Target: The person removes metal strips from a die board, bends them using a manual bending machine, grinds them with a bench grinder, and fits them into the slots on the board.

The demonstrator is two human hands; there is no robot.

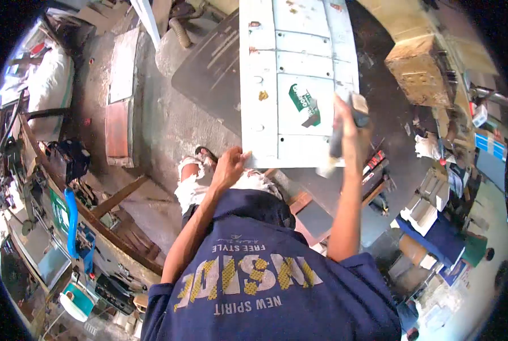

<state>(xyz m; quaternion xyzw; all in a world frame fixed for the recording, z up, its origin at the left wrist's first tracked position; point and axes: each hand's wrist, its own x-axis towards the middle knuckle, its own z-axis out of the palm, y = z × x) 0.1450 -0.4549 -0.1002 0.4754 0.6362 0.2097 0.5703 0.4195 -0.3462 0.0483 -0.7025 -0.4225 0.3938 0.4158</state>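
Observation:
A long white panel [305, 42] stretches away in front of me, with rows of small holes, rusty spots and a torn green sticker [306, 107]. My left hand [231, 165] is closed on the panel's near left corner, fingers pinching its edge. At the panel's right side, my right hand [347, 122] grips a dark hand-held tool [337, 143], smeared by motion. One end of the tool is blocky and tan; the other is pale and lies by the near right corner. Blur hides its exact kind and whether it touches the panel.
A dark flat sheet [205, 79] lies under the panel's left side. Further left rests a long worn box-like piece [123, 99]. A cardboard box [418, 71] stands at right; red-and-black items [374, 161] lie on the floor nearer me. A wooden beam [120, 196] crosses at left.

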